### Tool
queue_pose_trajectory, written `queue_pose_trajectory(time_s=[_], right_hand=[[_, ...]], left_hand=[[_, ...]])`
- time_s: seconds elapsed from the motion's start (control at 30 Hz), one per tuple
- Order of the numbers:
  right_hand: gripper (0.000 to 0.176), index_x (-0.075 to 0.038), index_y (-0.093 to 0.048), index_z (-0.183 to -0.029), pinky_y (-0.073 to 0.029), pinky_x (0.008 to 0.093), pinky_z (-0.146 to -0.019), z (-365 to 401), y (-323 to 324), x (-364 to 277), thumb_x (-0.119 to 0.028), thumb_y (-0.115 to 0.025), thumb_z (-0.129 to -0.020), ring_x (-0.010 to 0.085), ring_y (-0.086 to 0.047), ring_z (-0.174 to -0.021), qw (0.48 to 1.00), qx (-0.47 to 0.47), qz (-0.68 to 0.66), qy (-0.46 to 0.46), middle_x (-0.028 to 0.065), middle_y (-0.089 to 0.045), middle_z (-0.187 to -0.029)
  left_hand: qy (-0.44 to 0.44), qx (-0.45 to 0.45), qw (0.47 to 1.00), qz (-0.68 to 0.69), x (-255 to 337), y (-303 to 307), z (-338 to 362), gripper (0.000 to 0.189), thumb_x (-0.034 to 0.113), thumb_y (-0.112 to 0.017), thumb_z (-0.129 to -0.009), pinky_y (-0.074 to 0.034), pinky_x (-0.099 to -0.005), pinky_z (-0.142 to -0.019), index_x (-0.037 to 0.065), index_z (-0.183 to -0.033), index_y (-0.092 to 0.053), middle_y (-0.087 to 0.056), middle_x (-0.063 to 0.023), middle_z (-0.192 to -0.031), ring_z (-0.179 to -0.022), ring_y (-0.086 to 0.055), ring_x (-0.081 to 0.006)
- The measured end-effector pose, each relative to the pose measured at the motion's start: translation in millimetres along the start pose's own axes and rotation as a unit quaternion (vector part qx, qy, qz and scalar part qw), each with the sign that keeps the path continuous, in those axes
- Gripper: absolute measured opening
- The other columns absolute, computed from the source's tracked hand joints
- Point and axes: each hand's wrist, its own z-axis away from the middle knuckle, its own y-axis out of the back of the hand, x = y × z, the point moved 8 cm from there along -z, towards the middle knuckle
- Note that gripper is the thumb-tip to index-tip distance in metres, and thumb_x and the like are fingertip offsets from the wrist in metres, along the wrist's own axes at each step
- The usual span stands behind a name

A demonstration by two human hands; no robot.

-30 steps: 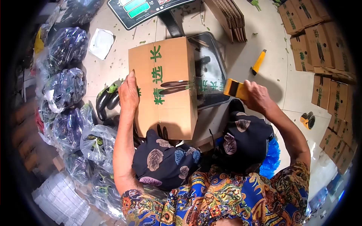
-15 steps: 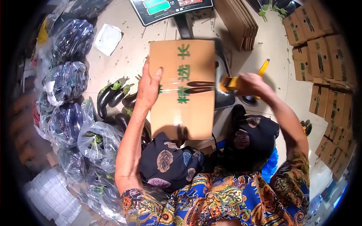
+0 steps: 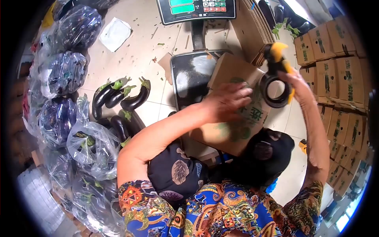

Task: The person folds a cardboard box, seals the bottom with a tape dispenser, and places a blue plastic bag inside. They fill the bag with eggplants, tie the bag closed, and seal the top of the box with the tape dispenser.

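Observation:
A closed cardboard box (image 3: 225, 136) with green printing stands tilted between my knees, beside the weighing platform. My left hand (image 3: 229, 100) reaches across the box, somewhat blurred, its fingers stretched out over the printed side. Whether it touches the cardboard is hard to tell. In my right hand (image 3: 296, 83) is a yellow and black tape dispenser (image 3: 276, 63), raised at the box's right side. Its dark tape roll faces up, partly overlapping the box's edge.
Ahead is a scale with a black platform (image 3: 187, 85) and a display (image 3: 197, 10). Flattened cardboard (image 3: 252, 31) leans beside it. Loose eggplants (image 3: 136, 96) and bagged eggplants (image 3: 65, 73) lie left. Packed boxes (image 3: 335, 77) are stacked right. White paper (image 3: 115, 34) lies on the floor.
The box has turned and shifted right, uncovering the scale platform. My left hand has left the box's left edge and crossed over it. My right hand has moved right with the tape dispenser.

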Motion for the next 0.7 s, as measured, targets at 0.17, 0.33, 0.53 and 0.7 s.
queue_pose_trajectory(time_s=[0.17,0.33,0.53,0.7], right_hand=[[0.067,-0.003,-0.051,-0.133,-0.039,0.0309,-0.1,-2.7,-56.8,4.6,-0.036,-0.072,-0.079,0.0187,-0.051,-0.115,0.997,-0.048,0.055,-0.035,0.0096,-0.058,-0.123],[0.069,0.0,-0.058,-0.117,-0.043,0.0309,-0.087,-0.9,-98.3,-24.9,-0.05,-0.073,-0.072,0.0203,-0.057,-0.097,0.977,-0.016,0.214,-0.001,0.0125,-0.061,-0.102],[0.066,0.002,-0.061,-0.11,-0.044,0.0316,-0.086,-19.6,-133.8,-27.6,-0.049,-0.075,-0.071,0.0177,-0.057,-0.098,0.981,-0.071,0.178,-0.021,0.0124,-0.061,-0.107],[0.058,0.002,-0.055,-0.122,-0.047,0.0282,-0.088,-31.7,-91.7,5.6,-0.036,-0.072,-0.081,0.0147,-0.06,-0.094,0.992,-0.083,-0.086,-0.043,0.0089,-0.063,-0.104]], left_hand=[[0.403,0.379,0.829,0.078,-109.1,40.9,161.6,0.032,0.021,-0.057,-0.09,-0.048,-0.0361,-0.086,0.001,-0.115,-0.059,-0.061,-0.0172,-0.113,-0.101,-0.06,-0.0309],[0.682,0.225,0.444,0.536,-100.2,-51.8,278.9,0.036,0.029,-0.054,-0.092,-0.049,-0.0333,-0.079,0.002,-0.115,-0.06,-0.065,-0.0114,-0.098,-0.086,-0.062,-0.0215],[0.622,0.263,0.401,0.618,-99.6,-64.9,287.8,0.036,0.03,-0.055,-0.092,-0.049,-0.033,-0.076,0.002,-0.114,-0.06,-0.065,-0.0094,-0.092,-0.08,-0.062,-0.0189],[0.609,0.247,0.506,0.559,-125.2,-15.6,277.7,0.037,0.03,-0.055,-0.091,-0.05,-0.0328,-0.074,0.002,-0.114,-0.061,-0.065,-0.0077,-0.088,-0.076,-0.061,-0.0168]])
